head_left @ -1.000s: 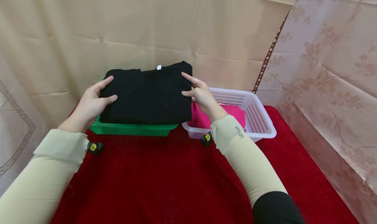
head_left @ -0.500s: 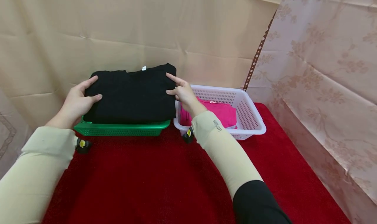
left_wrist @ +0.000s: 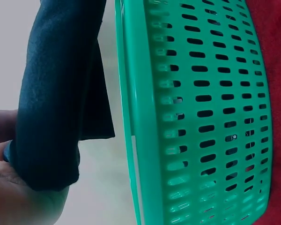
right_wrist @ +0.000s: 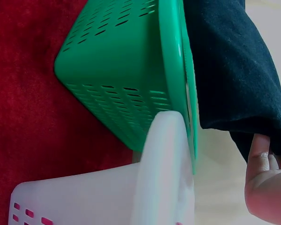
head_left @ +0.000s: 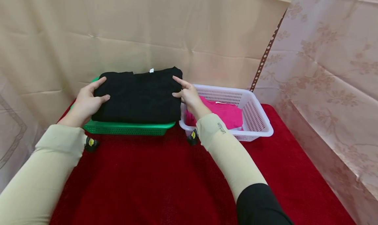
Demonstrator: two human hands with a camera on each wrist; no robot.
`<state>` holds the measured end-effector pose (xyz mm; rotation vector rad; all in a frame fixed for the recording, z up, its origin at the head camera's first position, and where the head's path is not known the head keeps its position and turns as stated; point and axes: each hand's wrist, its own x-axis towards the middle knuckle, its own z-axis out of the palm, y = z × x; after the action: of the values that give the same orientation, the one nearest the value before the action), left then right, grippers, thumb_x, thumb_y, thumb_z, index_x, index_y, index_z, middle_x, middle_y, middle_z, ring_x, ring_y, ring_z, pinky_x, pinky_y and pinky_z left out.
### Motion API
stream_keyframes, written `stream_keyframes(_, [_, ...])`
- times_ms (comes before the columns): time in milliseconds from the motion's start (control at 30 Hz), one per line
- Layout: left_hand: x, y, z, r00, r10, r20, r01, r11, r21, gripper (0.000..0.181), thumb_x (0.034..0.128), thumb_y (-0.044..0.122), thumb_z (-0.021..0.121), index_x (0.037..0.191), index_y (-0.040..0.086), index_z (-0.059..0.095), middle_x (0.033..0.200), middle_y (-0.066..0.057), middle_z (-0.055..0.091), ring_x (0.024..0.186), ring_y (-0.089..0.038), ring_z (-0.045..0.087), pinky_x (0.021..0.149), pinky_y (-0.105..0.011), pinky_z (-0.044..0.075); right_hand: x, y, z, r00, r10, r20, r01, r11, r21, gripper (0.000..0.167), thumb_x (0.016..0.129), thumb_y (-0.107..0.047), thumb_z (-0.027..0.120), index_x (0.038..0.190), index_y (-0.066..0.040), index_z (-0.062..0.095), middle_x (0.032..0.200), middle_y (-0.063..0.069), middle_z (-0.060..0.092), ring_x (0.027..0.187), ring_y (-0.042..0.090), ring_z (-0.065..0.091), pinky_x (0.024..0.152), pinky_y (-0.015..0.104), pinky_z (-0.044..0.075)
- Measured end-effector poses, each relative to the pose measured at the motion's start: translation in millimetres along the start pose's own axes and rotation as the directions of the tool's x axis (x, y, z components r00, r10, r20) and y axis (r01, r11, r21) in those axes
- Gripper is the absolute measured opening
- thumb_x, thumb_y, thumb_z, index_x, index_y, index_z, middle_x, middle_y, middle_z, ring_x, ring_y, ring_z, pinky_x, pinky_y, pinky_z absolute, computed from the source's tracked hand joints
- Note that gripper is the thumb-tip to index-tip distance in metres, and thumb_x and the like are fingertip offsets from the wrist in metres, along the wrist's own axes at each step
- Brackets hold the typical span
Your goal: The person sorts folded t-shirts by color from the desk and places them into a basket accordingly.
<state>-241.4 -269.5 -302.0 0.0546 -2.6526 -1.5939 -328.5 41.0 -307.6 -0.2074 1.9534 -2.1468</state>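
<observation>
A folded black garment (head_left: pixel 138 97) with a small white tag at its top edge hangs over the green basket (head_left: pixel 127 128). My left hand (head_left: pixel 85 101) grips its left end, thumb on top and the other fingers partly under the fold. At the opposite end my right hand (head_left: pixel 190 97) pinches the cloth between thumb and fingers. In the left wrist view, pale backdrop shows between the dark cloth (left_wrist: pixel 51 93) and the basket's rim (left_wrist: pixel 140 93). The right wrist view has the cloth (right_wrist: pixel 234 70) just above the rim, with fingers beneath its edge. The green basket's inside is mostly hidden.
A white basket (head_left: pixel 257 120) holding folded pink clothing (head_left: pixel 227 115) stands right of the green one, their rims close together. Both rest on a red cloth-covered table (head_left: pixel 165 175). Beige curtain (head_left: pixel 147 28) hangs behind, and a flowered pink curtain (head_left: pixel 330 87) closes the right side.
Both hands have brought the black garment slightly left and lower over the green basket, their hold unchanged. The head view has swung a little right and back.
</observation>
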Motion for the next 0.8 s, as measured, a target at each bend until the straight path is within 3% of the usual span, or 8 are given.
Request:
stream_keyframes(200, [-0.7,-0.7,-0.6,0.999,0.005,-0.033,-0.005,1.000,-0.020,0.070,0.1017,0.015,0.051,0.159,0.029,0.014,0.167,-0.012,0.007,0.149,-0.038,0.020,0.116,-0.055,0.030,0.5,-2.9,3.8,1.000,-0.011,0.003,0.011,1.000,0.001,0.064,0.090,0.012,0.055,0.143,-0.025,0.055,0.155,0.001,0.042,0.133,0.022,0.051,0.106,0.041,0.048])
stream_keyframes(367, [1.1,-0.1,0.9,0.996,0.040,-0.076,-0.042,0.999,-0.024,0.069,0.0999,0.008,0.050,0.159,0.024,0.019,0.166,-0.014,0.011,0.151,-0.037,0.016,0.120,-0.055,0.024,2.1,-1.0,6.9,0.999,-0.028,-0.016,0.028,1.000,-0.013,0.064,0.090,0.012,0.055,0.143,-0.025,0.055,0.151,0.004,0.049,0.132,0.023,0.052,0.107,0.042,0.047])
stream_keyframes(567, [3.1,-3.0,-6.8,0.994,0.046,-0.099,-0.047,0.999,-0.006,0.070,0.0997,0.006,0.050,0.159,0.023,0.017,0.166,-0.013,0.005,0.152,-0.037,0.009,0.120,-0.057,0.020,7.1,-2.3,15.3,0.999,-0.050,0.013,0.050,0.998,-0.048,0.065,0.090,0.011,0.055,0.144,-0.025,0.053,0.150,0.005,0.050,0.132,0.023,0.053,0.107,0.041,0.047])
stream_keyframes(667, [3.7,-2.8,-10.7,0.994,0.045,-0.096,-0.044,0.999,0.014,0.070,0.1003,0.007,0.049,0.159,0.023,0.015,0.166,-0.013,0.004,0.152,-0.038,0.008,0.121,-0.058,0.018,10.6,-4.8,19.1,0.998,-0.056,0.009,0.057,0.995,-0.084,0.065,0.090,0.010,0.056,0.144,-0.026,0.054,0.149,0.005,0.051,0.132,0.022,0.053,0.104,0.038,0.050])
stream_keyframes(800, [5.8,-0.9,-13.2,0.993,0.058,-0.101,-0.053,0.997,0.048,0.070,0.1003,0.007,0.049,0.159,0.022,0.015,0.166,-0.013,0.006,0.152,-0.039,0.008,0.121,-0.058,0.016,14.2,-8.2,21.6,0.998,-0.059,-0.008,0.057,0.989,-0.136,0.064,0.091,0.009,0.058,0.143,-0.028,0.054,0.151,0.003,0.048,0.130,0.021,0.053,0.084,0.027,0.055])
